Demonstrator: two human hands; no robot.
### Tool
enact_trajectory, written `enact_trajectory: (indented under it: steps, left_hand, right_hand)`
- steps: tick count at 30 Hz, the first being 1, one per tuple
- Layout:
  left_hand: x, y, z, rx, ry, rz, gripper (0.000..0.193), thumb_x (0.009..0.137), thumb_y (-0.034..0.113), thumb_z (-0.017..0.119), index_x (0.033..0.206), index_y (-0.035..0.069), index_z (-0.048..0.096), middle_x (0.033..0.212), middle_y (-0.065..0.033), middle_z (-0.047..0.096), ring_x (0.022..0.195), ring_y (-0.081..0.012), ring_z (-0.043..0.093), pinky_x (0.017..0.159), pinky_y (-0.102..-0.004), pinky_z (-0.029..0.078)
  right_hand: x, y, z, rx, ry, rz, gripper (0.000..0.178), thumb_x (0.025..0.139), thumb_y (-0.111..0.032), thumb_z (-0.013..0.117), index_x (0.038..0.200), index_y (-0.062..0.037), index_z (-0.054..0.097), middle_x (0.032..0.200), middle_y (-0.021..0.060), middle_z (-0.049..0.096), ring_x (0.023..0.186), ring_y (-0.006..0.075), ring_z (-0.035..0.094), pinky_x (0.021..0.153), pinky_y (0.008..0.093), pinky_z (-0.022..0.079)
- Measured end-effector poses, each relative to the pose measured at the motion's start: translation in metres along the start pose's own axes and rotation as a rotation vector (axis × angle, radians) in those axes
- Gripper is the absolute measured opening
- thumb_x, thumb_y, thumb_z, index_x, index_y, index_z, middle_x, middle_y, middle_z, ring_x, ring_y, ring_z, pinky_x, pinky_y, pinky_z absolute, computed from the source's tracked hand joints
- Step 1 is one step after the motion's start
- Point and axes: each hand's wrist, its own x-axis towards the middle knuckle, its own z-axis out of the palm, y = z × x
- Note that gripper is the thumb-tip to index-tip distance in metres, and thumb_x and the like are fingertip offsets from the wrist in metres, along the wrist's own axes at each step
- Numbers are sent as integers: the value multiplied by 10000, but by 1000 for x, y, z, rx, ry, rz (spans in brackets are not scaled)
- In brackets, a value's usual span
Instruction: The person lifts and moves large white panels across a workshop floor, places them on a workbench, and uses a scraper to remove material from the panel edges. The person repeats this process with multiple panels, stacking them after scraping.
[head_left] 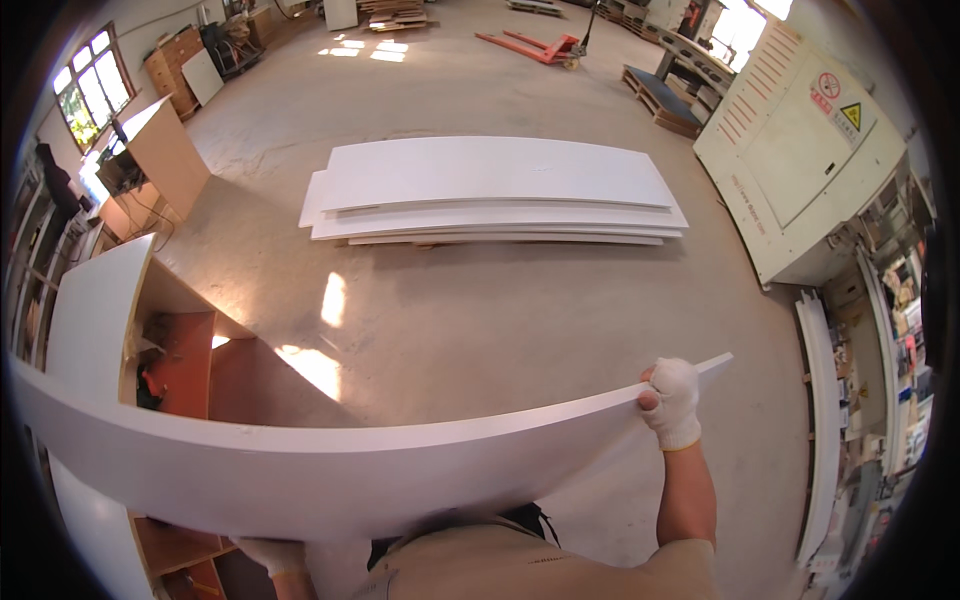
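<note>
A long white board [330, 475] stands on edge across the front of my body, its narrow upper edge facing up. My right hand [672, 400], in a white glove with bare fingertips, is closed over that upper edge near the board's right end. At the lower left my left hand [268, 553], also gloved, supports the board's lower edge; its fingers are mostly hidden by the board. The left end of the board reaches past a cabinet [95, 315] with white outer panels and reddish-brown inner shelves.
A stack of white boards [500, 175] lies on the concrete floor ahead. On the right stands a large pale machine cabinet [795, 140] with warning signs, and long white strips [822, 430] lean near it. Farther off are a red pallet jack [540, 48] and a wooden workstation [165, 160].
</note>
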Motion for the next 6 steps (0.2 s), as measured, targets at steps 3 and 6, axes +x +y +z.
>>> enact_trajectory:
  steps: [3,6]
  left_hand:
    - [33,-52,80,-40,-23,-145,698,1011,655,393,1475,153,537,1446,-54,553,1348,-287,507,1132,-444,441]
    - [67,-98,143,-31,-218,-177,693,1003,663,412,1472,170,547,1439,-41,566,1341,-286,521,1131,-453,447]
  right_hand:
    - [11,47,-19,-180,101,29,829,968,-814,396,589,-88,525,599,117,536,566,372,567,566,486,423]
    - [16,95,-34,-241,66,113,842,971,-833,347,598,-101,533,605,107,541,584,365,579,584,486,418]
